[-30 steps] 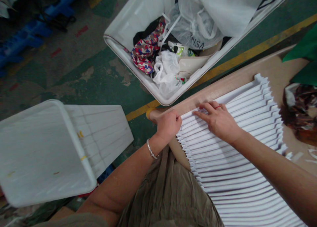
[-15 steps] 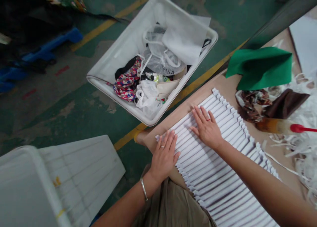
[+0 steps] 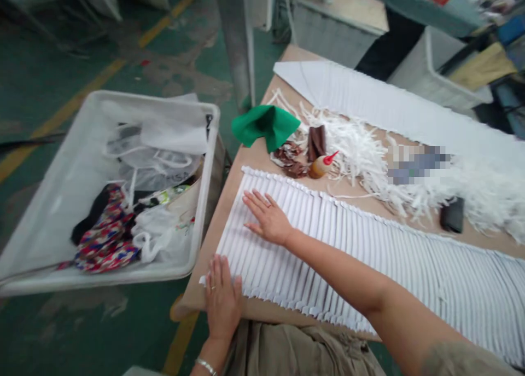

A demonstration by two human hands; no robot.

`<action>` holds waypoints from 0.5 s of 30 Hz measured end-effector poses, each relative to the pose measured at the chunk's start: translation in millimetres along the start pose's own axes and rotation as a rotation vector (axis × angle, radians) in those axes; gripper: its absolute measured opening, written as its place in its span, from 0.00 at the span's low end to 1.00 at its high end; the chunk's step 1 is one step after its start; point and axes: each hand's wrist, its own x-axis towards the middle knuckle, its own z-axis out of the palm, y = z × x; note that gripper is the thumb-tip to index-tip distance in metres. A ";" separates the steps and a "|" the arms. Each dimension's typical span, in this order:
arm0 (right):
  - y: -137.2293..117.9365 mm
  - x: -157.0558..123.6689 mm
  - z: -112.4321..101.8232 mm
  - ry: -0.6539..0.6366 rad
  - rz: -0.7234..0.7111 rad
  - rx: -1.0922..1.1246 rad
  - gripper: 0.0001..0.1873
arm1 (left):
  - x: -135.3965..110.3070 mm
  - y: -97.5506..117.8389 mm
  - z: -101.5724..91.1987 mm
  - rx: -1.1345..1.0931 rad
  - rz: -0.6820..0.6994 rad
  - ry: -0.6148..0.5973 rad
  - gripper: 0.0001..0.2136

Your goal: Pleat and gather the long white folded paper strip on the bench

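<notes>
A long row of white folded pieces (image 3: pixel 328 239), overlapping like pleats, lies along the table's near side. My right hand (image 3: pixel 268 218) rests flat on it near its left end, fingers spread, a ring on one finger. Over the near left corner of the row lies my left hand (image 3: pixel 222 296), fingers straight and side by side, with a ring and a silver bracelet. Neither hand grips anything. Beyond the row are a bottle (image 3: pixel 320 165) of amber liquid with a red tip, crumpled brown scraps (image 3: pixel 290 160) and a green piece of fabric or paper (image 3: pixel 266 125).
A white plastic bin (image 3: pixel 36 201) with bags and patterned cloth stands left of the table (image 3: pixel 256 156). Shredded white strips (image 3: pixel 348 138) heap along the table's middle, near a black object (image 3: pixel 452 214). A second white row (image 3: pixel 394 99) lies behind. A grey post (image 3: pixel 238 42) rises beyond the table.
My view has swung to the right and up, showing more of the table and the long white row. Both hands stay at the row's left end, with little movement over it.
</notes>
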 end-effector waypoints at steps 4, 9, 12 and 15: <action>-2.7 -112.9 -7.5 0.103 0.215 0.063 0.38 | 10.2 -4.7 -6.5 -0.051 0.074 0.031 0.34; 29.8 -281.1 -4.5 0.317 0.570 -0.061 0.34 | 44.0 9.4 -10.1 -0.009 0.157 0.040 0.33; 69.2 -363.0 -16.0 0.434 0.731 -0.173 0.31 | 69.2 33.5 -8.9 -0.076 0.201 0.029 0.33; 126.5 -428.5 -45.1 0.522 0.872 -0.251 0.28 | 84.1 66.7 -10.1 -0.103 0.228 0.018 0.33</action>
